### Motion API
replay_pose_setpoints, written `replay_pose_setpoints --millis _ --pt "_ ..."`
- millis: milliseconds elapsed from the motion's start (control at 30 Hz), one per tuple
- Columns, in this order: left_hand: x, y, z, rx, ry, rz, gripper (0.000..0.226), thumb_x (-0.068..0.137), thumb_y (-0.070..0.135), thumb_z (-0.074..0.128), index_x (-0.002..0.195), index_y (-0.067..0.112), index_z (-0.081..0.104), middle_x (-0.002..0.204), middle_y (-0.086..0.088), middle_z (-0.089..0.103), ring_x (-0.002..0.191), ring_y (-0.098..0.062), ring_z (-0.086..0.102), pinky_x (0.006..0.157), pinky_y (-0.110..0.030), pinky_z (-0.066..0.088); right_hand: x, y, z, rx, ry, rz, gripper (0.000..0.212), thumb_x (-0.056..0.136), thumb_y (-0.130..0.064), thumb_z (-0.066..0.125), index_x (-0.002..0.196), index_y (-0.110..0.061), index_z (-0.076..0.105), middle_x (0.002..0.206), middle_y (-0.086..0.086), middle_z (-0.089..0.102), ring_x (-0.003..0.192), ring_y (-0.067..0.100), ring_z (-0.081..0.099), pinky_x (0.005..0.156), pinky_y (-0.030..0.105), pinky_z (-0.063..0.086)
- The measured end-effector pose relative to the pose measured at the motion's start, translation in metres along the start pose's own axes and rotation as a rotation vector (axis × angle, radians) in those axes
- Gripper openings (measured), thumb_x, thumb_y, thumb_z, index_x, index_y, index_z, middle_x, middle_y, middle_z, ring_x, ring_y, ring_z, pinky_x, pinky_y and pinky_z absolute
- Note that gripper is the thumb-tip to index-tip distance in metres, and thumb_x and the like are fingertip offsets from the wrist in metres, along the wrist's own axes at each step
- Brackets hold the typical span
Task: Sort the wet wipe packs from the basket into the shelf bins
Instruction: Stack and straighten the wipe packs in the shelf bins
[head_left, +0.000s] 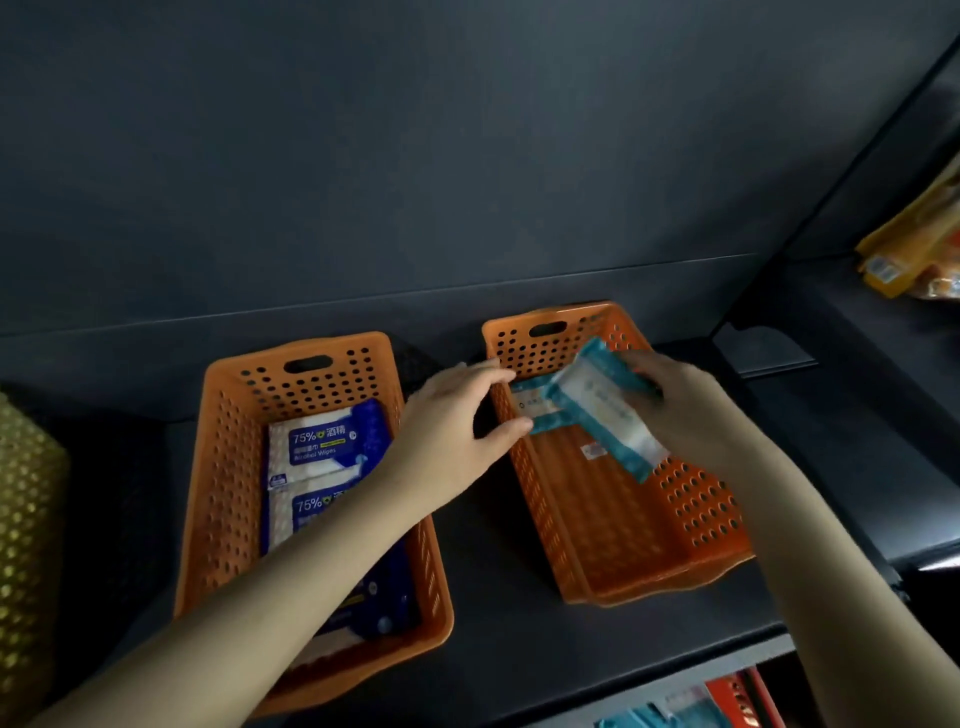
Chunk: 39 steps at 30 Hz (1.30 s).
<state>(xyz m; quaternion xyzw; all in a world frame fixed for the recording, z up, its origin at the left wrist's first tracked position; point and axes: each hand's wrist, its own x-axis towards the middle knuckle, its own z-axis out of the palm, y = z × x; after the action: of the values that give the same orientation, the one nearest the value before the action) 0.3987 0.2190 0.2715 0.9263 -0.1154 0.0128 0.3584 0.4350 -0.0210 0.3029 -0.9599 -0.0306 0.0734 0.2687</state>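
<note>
Fingers (643, 368) of the person's right hand (680, 405) were curled round the far end of a teal wet wipe pack (608, 415). They held it tilted over the far half of the right orange bin (623, 545), with its lower end above that bin's right wall. A second teal pack (532, 408) lay flat on the floor at the bin's far end, partly covered by the held one. On my feed the print on both was too blurred to read, as was a small label (595, 451) on the bin floor.

The left hand (447, 436) hovered at the bin's left wall, fingers loosely spread and gripping nothing, the forefinger over the rim. Its thumb tip met the corner of the lying pack, but I could not tell whether it touched.

Left of that bin, apart from it, stood the left orange bin (218, 467) with blue-and-white alcohol wipe packs (322, 441). The left forearm hid the nearer ones, so I could not count them. Both bins sat on a dark shelf (519, 639).

Far left of the right bin, a yellow perforated basket (26, 519) was cut off by the frame edge. Up and right of the bin, yellow and orange packets (914, 249) showed only as a blur.
</note>
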Motion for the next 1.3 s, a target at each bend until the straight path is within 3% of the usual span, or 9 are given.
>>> replay_pose_setpoints --millis 133,300,367,500,633,767,1000,1167,1300 --pt "0.015 0.002 0.006 0.253 -0.172 -0.022 0.082 0.083 0.074 0.044 0.151 0.032 0.025 0.162 0.013 0.014 0.15 -0.02 0.004 0.117 -0.05 0.013 0.017 0.003 0.019 -0.201 -0.353 -0.006 0.043 0.097 -0.016 0.054 0.136 -0.029 0.045 0.108 -0.008 0.055 0.08 0.006 0.062 0.053 0.018 0.049" --pt "0.022 -0.007 0.005 0.456 -0.214 0.007 0.085 0.083 0.08 0.032 0.153 0.034 0.02 0.162 0.015 0.002 0.15 -0.022 -0.007 0.118 -0.048 0.0 0.035 0.002 0.03 -0.217 -0.589 -0.088 0.039 0.096 -0.019 0.054 0.132 -0.033 0.052 0.133 -0.008 0.053 0.11 0.008 0.055 0.089 0.028 0.047" --pt "0.021 -0.014 0.002 0.498 -0.199 0.025 0.084 0.081 0.082 0.03 0.152 0.036 0.022 0.162 0.017 0.004 0.15 -0.022 -0.006 0.118 -0.047 -0.002 0.04 -0.003 0.035 -0.198 -0.606 -0.125 0.038 0.096 -0.018 0.055 0.131 -0.031 0.054 0.135 -0.008 0.054 0.112 0.004 0.052 0.097 0.03 0.044" --pt "0.018 -0.027 -0.007 0.509 -0.178 0.029 0.087 0.074 0.084 0.02 0.148 0.04 0.027 0.161 0.02 0.006 0.15 -0.022 -0.004 0.118 -0.046 -0.003 0.044 -0.014 0.054 -0.175 -0.535 -0.129 0.042 0.091 -0.017 0.062 0.13 -0.031 0.055 0.135 -0.011 0.053 0.114 0.006 0.051 0.093 0.024 0.041" --pt "0.015 -0.033 -0.011 0.492 -0.172 0.021 0.088 0.072 0.085 0.016 0.149 0.042 0.024 0.16 0.024 0.002 0.15 -0.02 -0.008 0.118 -0.046 -0.007 0.041 -0.014 0.079 -0.22 -0.464 -0.146 0.048 0.087 -0.018 0.067 0.13 -0.034 0.054 0.14 -0.007 0.048 0.125 0.015 0.048 0.106 0.035 0.043" --pt "0.013 -0.033 -0.011 0.469 -0.143 0.022 0.086 0.073 0.084 0.022 0.146 0.04 0.033 0.16 0.022 0.01 0.15 -0.023 -0.002 0.118 -0.049 -0.005 0.04 -0.012 0.086 -0.271 -0.433 -0.193 0.049 0.085 -0.024 0.069 0.13 -0.038 0.055 0.138 -0.006 0.047 0.132 0.019 0.039 0.112 0.046 0.035" --pt "0.006 -0.036 -0.016 0.456 -0.116 -0.004 0.083 0.071 0.082 0.026 0.141 0.04 0.039 0.159 0.022 0.016 0.15 -0.024 -0.002 0.119 -0.053 -0.003 0.034 -0.023 0.091 -0.291 -0.353 -0.259 0.05 0.083 -0.025 0.073 0.128 -0.034 0.053 0.134 -0.01 0.047 0.129 0.016 0.041 0.112 0.039 0.036" --pt "0.002 -0.039 -0.021 0.451 -0.129 -0.028 0.082 0.07 0.081 0.025 0.14 0.042 0.037 0.159 0.024 0.013 0.149 -0.024 -0.005 0.119 -0.054 -0.004 0.029 -0.027 0.087 -0.314 -0.504 -0.138 0.058 0.079 -0.023 0.076 0.129 -0.031 0.049 0.134 -0.008 0.042 0.125 0.017 0.039 0.105 0.042 0.045" --pt "0.0 -0.038 -0.022 0.417 -0.149 -0.051 0.081 0.069 0.082 0.023 0.14 0.044 0.033 0.159 0.026 0.007 0.149 -0.022 -0.008 0.118 -0.053 -0.004 0.028 -0.024 0.092 -0.276 -0.495 -0.127 0.062 0.077 -0.022 0.078 0.131 -0.03 0.048 0.137 -0.005 0.039 0.129 0.021 0.038 0.109 0.044 0.041"
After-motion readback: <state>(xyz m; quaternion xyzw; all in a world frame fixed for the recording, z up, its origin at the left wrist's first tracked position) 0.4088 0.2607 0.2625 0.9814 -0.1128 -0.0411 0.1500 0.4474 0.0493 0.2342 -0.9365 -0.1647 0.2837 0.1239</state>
